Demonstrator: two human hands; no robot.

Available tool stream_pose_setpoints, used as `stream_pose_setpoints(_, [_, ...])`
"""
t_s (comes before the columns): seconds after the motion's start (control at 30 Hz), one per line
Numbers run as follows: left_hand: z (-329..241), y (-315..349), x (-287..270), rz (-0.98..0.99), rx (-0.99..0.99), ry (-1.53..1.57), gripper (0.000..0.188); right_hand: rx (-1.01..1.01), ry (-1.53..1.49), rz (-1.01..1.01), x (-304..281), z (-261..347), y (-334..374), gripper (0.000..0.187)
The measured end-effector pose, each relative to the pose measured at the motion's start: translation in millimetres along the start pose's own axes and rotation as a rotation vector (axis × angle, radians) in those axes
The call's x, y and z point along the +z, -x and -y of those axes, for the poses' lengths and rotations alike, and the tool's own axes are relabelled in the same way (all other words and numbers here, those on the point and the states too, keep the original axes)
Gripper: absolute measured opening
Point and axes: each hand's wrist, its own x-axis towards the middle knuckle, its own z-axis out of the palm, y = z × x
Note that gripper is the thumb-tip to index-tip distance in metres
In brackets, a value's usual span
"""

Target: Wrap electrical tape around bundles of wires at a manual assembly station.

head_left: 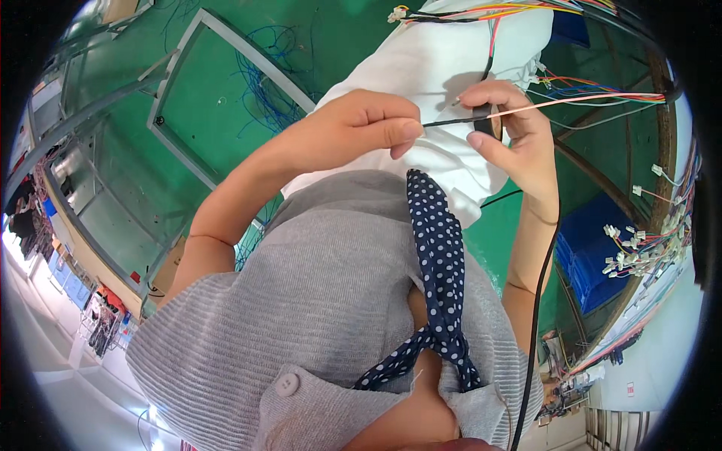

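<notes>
I have the dark wire (450,122) near the upper middle of the frame, drawn straight between two hands, against white clothing (406,66) and above the grey top (323,278). The left hand (365,129) is curled in, its thumb pressing the wire's dark end against the bent forefinger; how much the other fingers bear on it I cannot tell. The right hand (531,135) is rounded into a C, forefinger above and thumb below, grasping a black roll (483,124) that looks to me like tape on a tan core; its remaining fingers are partly hidden. A pink wire (579,100) leads away from the roll toward the right edge of the frame.

I judge the dark wire to be light and limp, bending wherever it isn't held taut, so I would take it near both ends of the straight stretch, with a fingertip pinch rather than a whole fist. The pink covering is probably smooth and a little slippery; the dark part, if taped, should feel tackier. The roll seems light and firm, best held by its sides so that it can turn. (I can't feel any of this from my end, so I'm trusting its looks.) The white connectors (628,252) at the right edge look brittle, so I'd keep any pull off them.
</notes>
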Motion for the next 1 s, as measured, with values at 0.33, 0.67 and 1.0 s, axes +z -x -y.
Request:
stream_pose_setpoints(0.33, [7.6, 1.2, 16.8, -0.138, 0.205, -0.490, 0.019, 0.152, -0.324, -0.246, 14.4, 5.7, 15.2, 0.041])
stream_pose_setpoints(0.67, [26.6, 0.3, 25.8, -0.061, 0.203, -0.368, 0.023, 0.035, -0.427, 0.060, 1.2, -10.4, 45.8, 0.068])
stream_pose_setpoints(1.0, [25.8, -6.2, 33.7, 0.132, 0.303, -0.320, 0.029, 0.111, -0.349, -0.403, 48.5, 16.3, -0.4, 0.049])
